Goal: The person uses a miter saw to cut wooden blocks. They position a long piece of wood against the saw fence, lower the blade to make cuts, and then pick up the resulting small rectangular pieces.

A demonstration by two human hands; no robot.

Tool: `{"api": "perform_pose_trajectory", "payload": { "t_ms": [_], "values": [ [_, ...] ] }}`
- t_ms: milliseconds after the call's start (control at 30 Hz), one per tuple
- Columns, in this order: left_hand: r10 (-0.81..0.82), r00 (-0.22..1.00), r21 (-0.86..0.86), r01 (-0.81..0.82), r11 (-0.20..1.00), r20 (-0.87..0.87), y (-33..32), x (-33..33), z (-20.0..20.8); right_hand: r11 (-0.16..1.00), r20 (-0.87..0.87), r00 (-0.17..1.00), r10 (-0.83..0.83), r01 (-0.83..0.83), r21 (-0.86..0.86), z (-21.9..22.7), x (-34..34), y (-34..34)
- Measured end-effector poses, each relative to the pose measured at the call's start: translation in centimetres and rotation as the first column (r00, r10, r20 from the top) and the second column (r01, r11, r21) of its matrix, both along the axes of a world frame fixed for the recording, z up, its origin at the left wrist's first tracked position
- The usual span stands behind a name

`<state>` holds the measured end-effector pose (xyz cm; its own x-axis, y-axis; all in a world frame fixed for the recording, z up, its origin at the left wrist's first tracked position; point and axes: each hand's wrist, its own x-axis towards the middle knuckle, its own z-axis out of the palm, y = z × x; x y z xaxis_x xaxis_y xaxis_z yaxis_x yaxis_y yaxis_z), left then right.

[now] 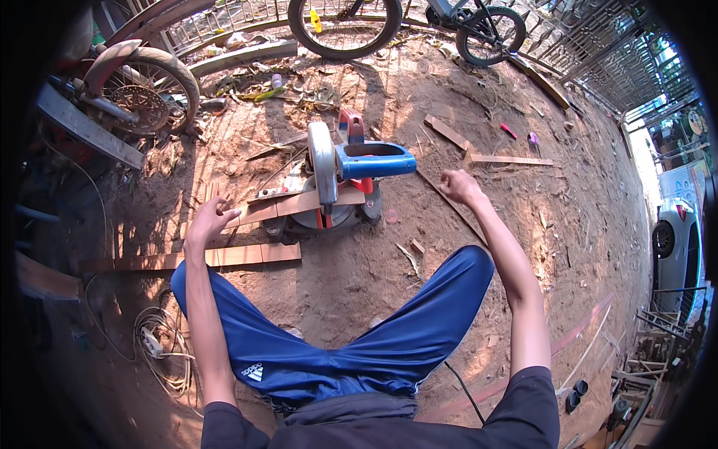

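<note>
A miter saw [324, 161] with a blue handle [378, 160] and a silver blade guard stands on the dirt in front of me. A wooden board [258, 212] lies across its base, under the lowered guard. My left hand [212, 223] is at the board's left end, thumb and fingers apart; whether it touches the wood I cannot tell. To the right of the blue handle, and apart from it, my right hand [461, 188] is curled into a loose fist, with nothing showing in it. Another wooden board [254, 255] lies on the ground near my left knee.
Two wood strips [512, 160] [447, 133] lie beyond my right hand. A coiled cable [161, 348] is on the ground at left. A motorcycle wheel [142, 97] stands at far left, bicycles [344, 54] at the back. A parked car [675, 251] is at far right.
</note>
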<state>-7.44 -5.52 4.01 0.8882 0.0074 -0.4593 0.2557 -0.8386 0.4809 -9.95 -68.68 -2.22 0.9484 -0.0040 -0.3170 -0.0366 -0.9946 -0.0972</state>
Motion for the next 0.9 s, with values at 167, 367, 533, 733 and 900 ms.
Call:
{"api": "perform_pose_trajectory", "payload": {
  "t_ms": [167, 367, 533, 733, 900],
  "values": [
    [-0.069, 0.995, 0.061, 0.065, 0.996, 0.076, 1.8, -0.3, -0.8, 0.994, -0.55, 0.828, -0.111, 0.105, -0.042, -8.1, -3.5, -1.7],
    [-0.127, 0.978, 0.123, 0.108, 0.987, 0.163, 0.5, 0.0, -1.8, 0.994, -0.07, 0.996, -0.053, 0.046, -0.101, -7.4, -2.7, 0.3],
    [-0.245, 0.965, 0.004, 0.245, 0.969, 0.095, -3.7, -0.6, -1.2, 0.987, -0.175, 0.976, 0.126, -0.141, -0.077, -6.9, -0.6, 5.2],
    [-0.283, 0.956, 0.128, 0.272, 0.954, 0.078, -3.8, -0.2, -2.0, 0.988, -0.137, 0.98, 0.141, -0.149, -0.049, -7.1, 0.1, 6.5],
    [-0.396, 0.913, 0.155, 0.378, 0.913, 0.103, -4.1, 0.0, -3.3, 0.98, -0.14, 0.974, 0.18, -0.189, -0.058, -7.1, 0.3, 7.0]
  ]
}}
